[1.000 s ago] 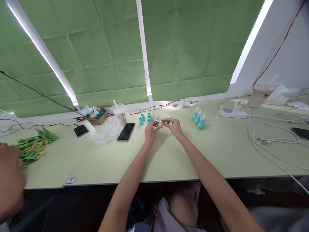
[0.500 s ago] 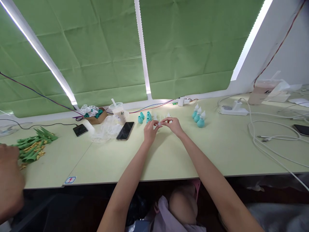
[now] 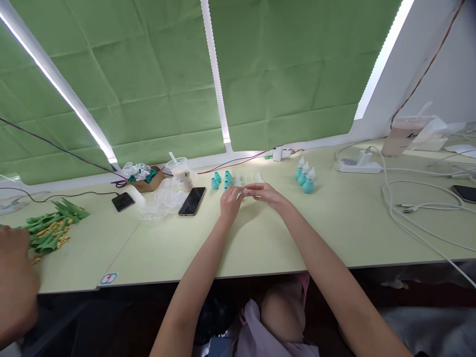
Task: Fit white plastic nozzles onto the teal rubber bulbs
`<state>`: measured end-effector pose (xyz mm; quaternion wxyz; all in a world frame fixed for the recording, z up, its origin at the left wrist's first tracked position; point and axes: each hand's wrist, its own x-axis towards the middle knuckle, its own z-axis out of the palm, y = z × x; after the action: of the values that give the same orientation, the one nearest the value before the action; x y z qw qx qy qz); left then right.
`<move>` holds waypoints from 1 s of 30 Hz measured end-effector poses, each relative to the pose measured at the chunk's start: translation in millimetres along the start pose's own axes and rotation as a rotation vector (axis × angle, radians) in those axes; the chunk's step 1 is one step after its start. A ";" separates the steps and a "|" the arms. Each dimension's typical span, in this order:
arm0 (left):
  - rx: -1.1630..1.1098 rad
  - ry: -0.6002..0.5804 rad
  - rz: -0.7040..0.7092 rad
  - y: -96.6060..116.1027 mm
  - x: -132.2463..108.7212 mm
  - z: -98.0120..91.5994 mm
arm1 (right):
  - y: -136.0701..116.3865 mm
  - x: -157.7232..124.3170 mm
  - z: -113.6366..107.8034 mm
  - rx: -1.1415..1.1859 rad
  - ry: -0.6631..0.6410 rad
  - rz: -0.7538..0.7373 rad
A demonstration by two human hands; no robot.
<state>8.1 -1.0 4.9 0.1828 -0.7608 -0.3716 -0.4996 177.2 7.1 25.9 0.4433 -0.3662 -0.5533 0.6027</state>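
My left hand (image 3: 230, 202) and my right hand (image 3: 266, 193) meet over the table, fingertips pinched together on a small whitish translucent piece (image 3: 245, 191). Fingers cover most of that piece, so its full shape is hidden. Just behind my hands stand several translucent nozzle-like tips (image 3: 259, 177). Left of them are several small teal bulbs (image 3: 214, 183) with open necks, partly hidden by my left hand. Farther right, 3 teal bulbs with white pointed tips (image 3: 308, 184) stand upright in a slanting row.
A phone (image 3: 192, 201), a crumpled plastic bag (image 3: 163, 201) and a drink cup (image 3: 181, 173) lie to the left. Beyond are a small cardboard box (image 3: 148, 183) and green cone-shaped pieces (image 3: 55, 225), near another person's hand (image 3: 17, 277). A power strip (image 3: 359, 167) and white cables (image 3: 390, 203) occupy the right.
My hands stay in nearly the same spot on the small piece, with the right fingers now lying closer over it. The view has shifted slightly.
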 end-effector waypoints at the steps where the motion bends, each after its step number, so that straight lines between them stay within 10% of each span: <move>1: 0.004 -0.004 0.017 0.4 0.2 -0.5 | 1.1 -0.3 -1.4 0.035 -0.038 0.022; 30: -0.043 0.095 0.074 7.6 0.2 -1.3 | 12.1 6.3 -1.9 0.369 -0.141 0.102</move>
<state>13.1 -6.8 6.3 0.2020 -0.7531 -0.3234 -0.5361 175.3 13.6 14.0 0.4320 -0.2633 -0.4441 0.7395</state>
